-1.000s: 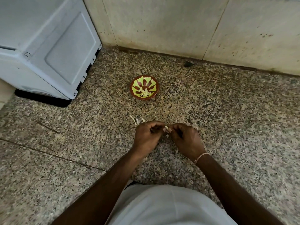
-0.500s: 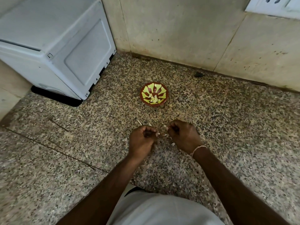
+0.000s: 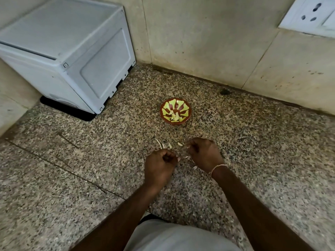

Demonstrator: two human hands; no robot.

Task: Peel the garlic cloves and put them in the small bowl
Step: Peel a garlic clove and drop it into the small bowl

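Note:
A small red bowl [image 3: 189, 111] with a yellow-green pattern stands on the speckled stone counter, with several peeled garlic cloves [image 3: 175, 117] inside. Nearer to me, my left hand [image 3: 160, 166] is curled round a garlic clove; only a pale tip shows at the fingertips. My right hand [image 3: 204, 154] is a short gap to its right, its fingers curled and pinching a pale scrap of garlic skin. Loose garlic skins [image 3: 164, 144] lie on the counter between my hands and the bowl.
A white box-shaped appliance [image 3: 72, 51] stands at the back left corner. The tiled wall [image 3: 208, 42] runs behind the bowl, with a white socket plate [image 3: 311, 13] at the upper right. More skin scraps [image 3: 194, 167] lie below my right hand.
My hands, joined on one clove a second ago, have drawn apart. The view has tilted up, showing more wall and the socket.

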